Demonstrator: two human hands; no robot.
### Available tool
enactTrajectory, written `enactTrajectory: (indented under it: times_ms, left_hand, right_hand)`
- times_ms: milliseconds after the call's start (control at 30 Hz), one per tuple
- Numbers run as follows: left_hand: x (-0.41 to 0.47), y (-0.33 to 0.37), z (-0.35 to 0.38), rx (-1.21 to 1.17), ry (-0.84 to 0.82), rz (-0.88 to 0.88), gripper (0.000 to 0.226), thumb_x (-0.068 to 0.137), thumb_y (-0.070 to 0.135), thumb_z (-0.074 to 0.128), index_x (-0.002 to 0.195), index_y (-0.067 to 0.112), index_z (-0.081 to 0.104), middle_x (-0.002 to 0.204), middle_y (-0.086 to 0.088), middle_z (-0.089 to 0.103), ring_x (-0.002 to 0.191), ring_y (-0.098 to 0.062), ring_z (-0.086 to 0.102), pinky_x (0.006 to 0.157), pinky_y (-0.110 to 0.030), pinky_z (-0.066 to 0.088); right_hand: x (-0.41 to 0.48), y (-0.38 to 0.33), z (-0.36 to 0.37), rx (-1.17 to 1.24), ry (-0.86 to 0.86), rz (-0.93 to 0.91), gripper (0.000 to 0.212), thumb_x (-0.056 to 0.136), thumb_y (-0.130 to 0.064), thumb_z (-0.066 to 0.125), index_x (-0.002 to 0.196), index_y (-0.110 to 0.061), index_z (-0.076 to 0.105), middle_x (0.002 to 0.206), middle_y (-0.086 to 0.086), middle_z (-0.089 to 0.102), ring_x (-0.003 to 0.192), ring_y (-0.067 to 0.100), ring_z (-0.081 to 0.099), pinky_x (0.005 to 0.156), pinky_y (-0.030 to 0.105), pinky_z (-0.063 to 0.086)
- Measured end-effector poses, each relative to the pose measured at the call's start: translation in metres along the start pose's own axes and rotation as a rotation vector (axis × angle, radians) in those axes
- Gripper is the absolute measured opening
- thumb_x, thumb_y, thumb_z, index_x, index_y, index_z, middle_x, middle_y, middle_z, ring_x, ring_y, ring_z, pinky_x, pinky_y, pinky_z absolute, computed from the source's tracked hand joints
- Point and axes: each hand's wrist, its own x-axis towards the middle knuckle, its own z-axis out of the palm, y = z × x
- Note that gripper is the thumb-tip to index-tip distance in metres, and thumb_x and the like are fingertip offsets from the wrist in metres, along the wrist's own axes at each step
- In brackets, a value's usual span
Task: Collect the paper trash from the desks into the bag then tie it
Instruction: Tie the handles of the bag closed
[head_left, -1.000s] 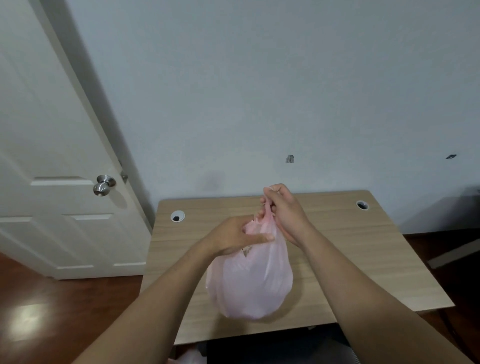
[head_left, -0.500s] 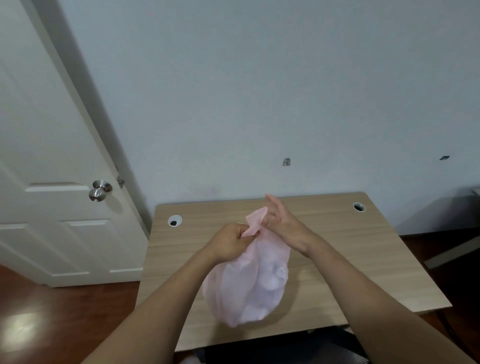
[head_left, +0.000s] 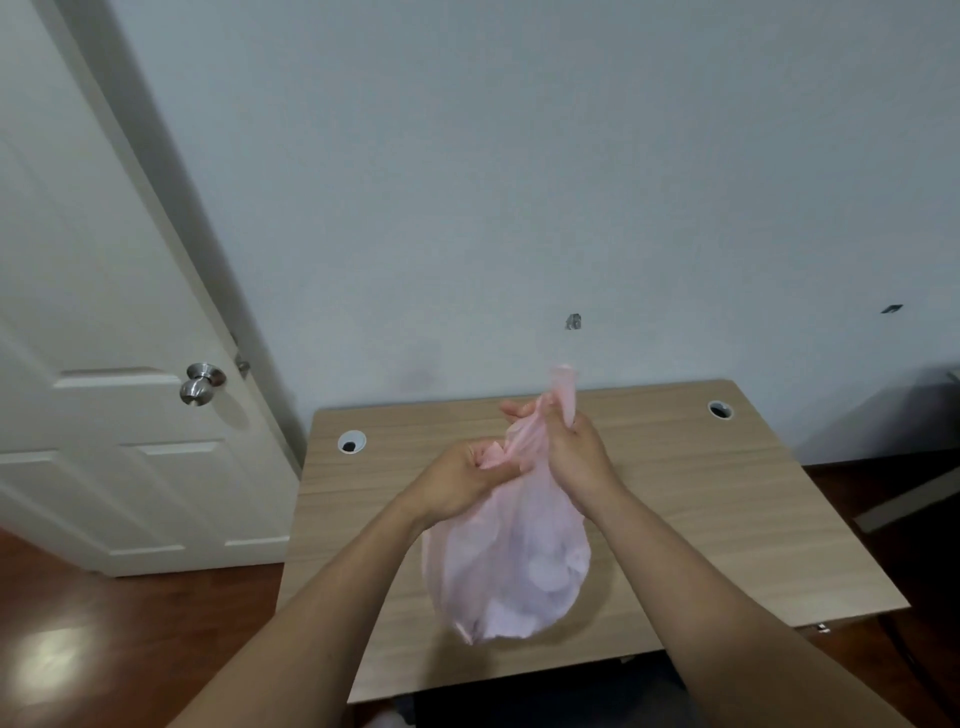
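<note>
A thin pink plastic bag (head_left: 511, 566) bulges with crumpled paper and hangs just above the wooden desk (head_left: 727, 519). My left hand (head_left: 462, 480) grips one gathered part of the bag's top. My right hand (head_left: 569, 452) holds the other twisted strip, whose end sticks up above my fingers toward the wall. The two hands are close together over the middle of the desk. Paper inside shows only as pale lumps through the plastic.
The desk stands against a pale wall, with a round cable hole at each back corner (head_left: 351, 442) (head_left: 720, 410). A white door (head_left: 104, 415) with a metal knob (head_left: 200, 383) is at the left. Dark wood floor surrounds the desk.
The bag's top has been drawn into two strips. My right hand, open half a second ago, now grips one strip and has pulled it upward; the left hand keeps its hold.
</note>
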Motion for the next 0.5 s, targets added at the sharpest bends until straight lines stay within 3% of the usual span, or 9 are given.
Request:
enactTrajectory:
  times_ms: [33,67,133,200,300,367,400,500]
  left_hand:
    - [-0.003,0.004,-0.001,-0.12,0.012,0.014,0.022,0.099,0.038,0.077,0.1,0.017,0.075,0.075,0.007,0.068,0.061,-0.008,0.06,0.054,-0.021,0.044]
    - [-0.002,0.004,-0.003,-0.247,0.042,0.017,0.029,0.099,0.037,0.075,0.122,0.018,0.076,0.073,0.008,0.065,0.059,-0.007,0.058,0.053,-0.02,0.043]
    - [0.004,-0.002,-0.011,-0.478,0.172,-0.005,0.043,0.103,0.044,0.066,0.134,0.014,0.069,0.063,0.009,0.036,0.05,-0.008,0.032,0.048,-0.022,0.026]
    - [0.011,-0.005,-0.017,-0.753,0.301,-0.034,0.037,0.111,0.043,0.053,0.116,0.009,0.067,0.065,0.006,0.022,0.05,-0.01,0.021,0.047,-0.025,0.022]
    - [0.018,0.001,-0.018,-1.016,0.381,-0.043,0.039,0.116,0.04,0.038,0.087,0.019,0.054,0.059,0.007,0.023,0.044,-0.01,0.024,0.045,-0.023,0.032]
    - [0.02,0.01,-0.014,-1.042,0.416,0.004,0.044,0.117,0.044,0.034,0.083,0.02,0.048,0.057,0.007,0.025,0.044,-0.011,0.026,0.048,-0.023,0.036]
    - [0.021,0.014,-0.013,-1.047,0.43,0.026,0.046,0.116,0.046,0.034,0.082,0.019,0.046,0.058,0.006,0.026,0.046,-0.011,0.028,0.05,-0.023,0.039]
    - [0.026,0.02,-0.013,-0.986,0.45,0.081,0.048,0.114,0.051,0.037,0.081,0.019,0.046,0.063,0.003,0.03,0.056,-0.014,0.037,0.06,-0.025,0.043]
  right_hand:
    - [0.003,-0.001,0.001,0.144,0.098,0.045,0.047,0.119,-0.04,0.037,0.099,-0.01,0.068,0.102,0.002,0.085,0.095,0.019,0.082,0.09,0.04,0.062]
    - [0.006,-0.002,0.0,0.266,0.181,0.079,0.044,0.12,-0.038,0.037,0.096,-0.01,0.062,0.086,0.003,0.081,0.077,0.021,0.08,0.078,0.038,0.061]
    - [0.009,-0.003,-0.006,0.386,0.253,0.102,0.04,0.119,-0.038,0.04,0.093,-0.013,0.057,0.061,-0.003,0.055,0.048,0.018,0.051,0.062,0.033,0.047]
    - [0.006,-0.004,-0.012,0.278,0.195,0.111,0.04,0.116,-0.044,0.047,0.094,-0.014,0.061,0.06,-0.006,0.036,0.051,0.016,0.03,0.052,0.029,0.034]
    - [-0.01,-0.012,-0.011,-0.09,-0.005,-0.007,0.034,0.106,-0.054,0.064,0.089,-0.025,0.072,0.06,-0.014,0.05,0.053,0.01,0.045,0.052,0.023,0.038]
    - [-0.015,-0.014,-0.004,-0.244,-0.175,-0.085,0.021,0.094,-0.054,0.08,0.097,-0.034,0.078,0.082,-0.018,0.075,0.07,0.004,0.065,0.067,0.022,0.05]
    - [-0.016,-0.011,-0.001,-0.313,-0.239,-0.089,0.019,0.089,-0.052,0.087,0.1,-0.04,0.078,0.09,-0.02,0.077,0.076,0.003,0.066,0.073,0.024,0.051]
    - [-0.013,0.001,0.007,-0.452,-0.234,-0.117,0.02,0.09,-0.044,0.088,0.078,-0.036,0.074,0.067,-0.019,0.063,0.062,0.003,0.05,0.062,0.03,0.041]
